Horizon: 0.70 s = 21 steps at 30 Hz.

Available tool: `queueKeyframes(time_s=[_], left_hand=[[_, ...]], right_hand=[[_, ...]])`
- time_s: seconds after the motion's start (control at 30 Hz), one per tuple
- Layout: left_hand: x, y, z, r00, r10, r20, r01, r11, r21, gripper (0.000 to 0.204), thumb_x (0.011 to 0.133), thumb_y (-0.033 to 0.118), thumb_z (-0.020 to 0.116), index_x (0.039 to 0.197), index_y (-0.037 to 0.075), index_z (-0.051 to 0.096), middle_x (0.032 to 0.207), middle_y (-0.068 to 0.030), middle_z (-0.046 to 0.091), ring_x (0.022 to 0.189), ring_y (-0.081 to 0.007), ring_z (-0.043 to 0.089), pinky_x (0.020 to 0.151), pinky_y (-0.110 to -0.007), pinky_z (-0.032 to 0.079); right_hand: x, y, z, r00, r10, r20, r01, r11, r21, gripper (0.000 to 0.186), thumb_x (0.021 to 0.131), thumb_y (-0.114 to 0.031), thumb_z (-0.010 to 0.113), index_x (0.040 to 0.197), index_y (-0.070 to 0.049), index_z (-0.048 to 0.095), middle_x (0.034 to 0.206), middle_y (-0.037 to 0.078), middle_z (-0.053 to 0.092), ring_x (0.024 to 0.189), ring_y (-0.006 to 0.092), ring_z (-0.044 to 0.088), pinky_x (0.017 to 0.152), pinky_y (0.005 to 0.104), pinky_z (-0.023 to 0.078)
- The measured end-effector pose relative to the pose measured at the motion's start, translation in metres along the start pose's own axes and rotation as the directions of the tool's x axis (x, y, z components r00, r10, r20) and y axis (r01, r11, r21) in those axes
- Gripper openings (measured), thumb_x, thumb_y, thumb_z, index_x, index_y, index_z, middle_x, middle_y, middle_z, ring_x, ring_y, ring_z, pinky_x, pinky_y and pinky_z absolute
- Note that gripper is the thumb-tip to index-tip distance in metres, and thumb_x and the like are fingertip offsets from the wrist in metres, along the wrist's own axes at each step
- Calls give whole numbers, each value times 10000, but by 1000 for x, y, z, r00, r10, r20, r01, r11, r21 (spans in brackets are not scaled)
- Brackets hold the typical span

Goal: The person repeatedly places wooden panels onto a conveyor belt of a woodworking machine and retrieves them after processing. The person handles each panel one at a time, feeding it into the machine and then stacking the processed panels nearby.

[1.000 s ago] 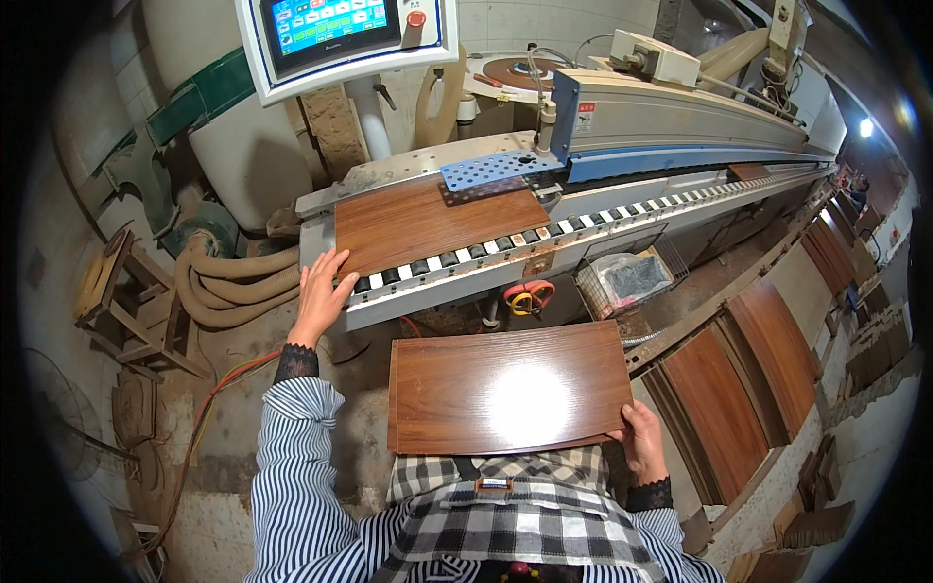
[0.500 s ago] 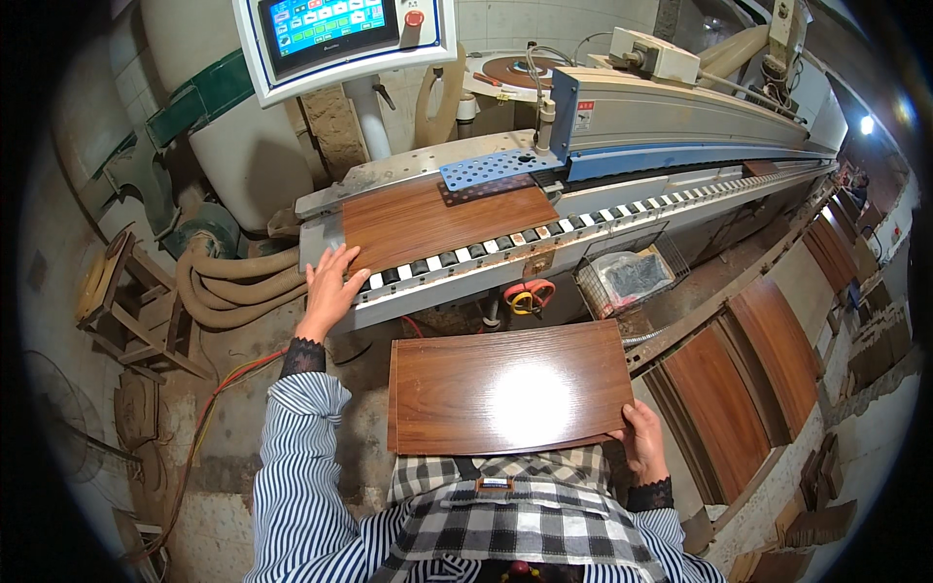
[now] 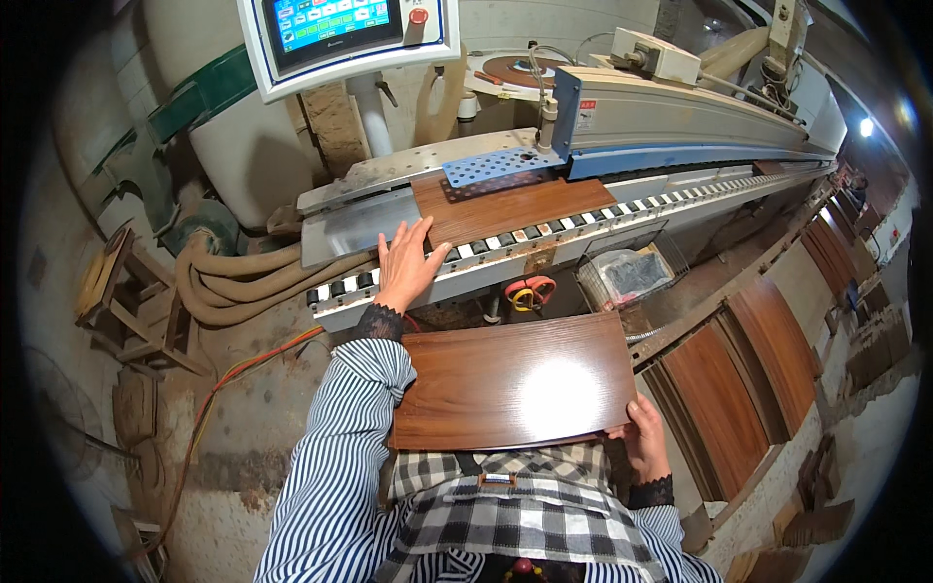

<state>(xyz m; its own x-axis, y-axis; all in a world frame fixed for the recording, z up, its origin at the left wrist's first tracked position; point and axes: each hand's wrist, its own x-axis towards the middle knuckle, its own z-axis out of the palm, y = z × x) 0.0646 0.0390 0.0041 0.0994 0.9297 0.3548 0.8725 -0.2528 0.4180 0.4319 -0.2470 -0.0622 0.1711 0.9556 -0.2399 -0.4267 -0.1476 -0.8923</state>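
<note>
My left hand (image 3: 409,263), fingers spread, rests against the left end of a brown wood-grain board (image 3: 510,211). That board lies flat on the machine's bed, its near edge along a row of black and white rollers (image 3: 505,239) and its far part beneath a blue perforated plate (image 3: 498,168). A second glossy brown board (image 3: 476,384) lies level in front of my waist. At its right end my right hand (image 3: 641,436) is closed on the near corner, thumb on top and the other fingers partly hidden below.
A control screen (image 3: 338,27) on a post stands beyond the bed. Thick hoses (image 3: 243,291) and a wooden stool (image 3: 131,301) are at the left. Below the rollers hangs a wire basket (image 3: 630,275) beside tape rolls (image 3: 531,292). Stacked boards (image 3: 724,408) line the right side.
My left hand and the board on the bed have moved right along the rollers, baring the bed's left part. The board at my waist has barely shifted, still in my right hand.
</note>
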Motion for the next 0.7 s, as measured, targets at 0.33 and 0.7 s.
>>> queueKeyframes(time_s=[0.33,0.7], left_hand=[[-49,-47,-53,998,2,-58,-43,691,-721,449,959,214,576,1346,2,496,1325,-125,568,1250,-199,506,1051,-327,375],[-128,-50,-97,983,180,28,-181,983,32,621,855,439,648,1389,161,496,1503,-144,371,1426,-349,253,1162,-487,175]], right_hand=[[6,-1,2,990,-125,71,103,961,255,452,969,-193,541,1341,36,430,1020,170,672,760,231,700,667,298,605],[111,-41,112,958,-68,277,20,985,173,447,998,-185,504,1390,5,399,1111,166,646,866,227,704,717,289,610]])
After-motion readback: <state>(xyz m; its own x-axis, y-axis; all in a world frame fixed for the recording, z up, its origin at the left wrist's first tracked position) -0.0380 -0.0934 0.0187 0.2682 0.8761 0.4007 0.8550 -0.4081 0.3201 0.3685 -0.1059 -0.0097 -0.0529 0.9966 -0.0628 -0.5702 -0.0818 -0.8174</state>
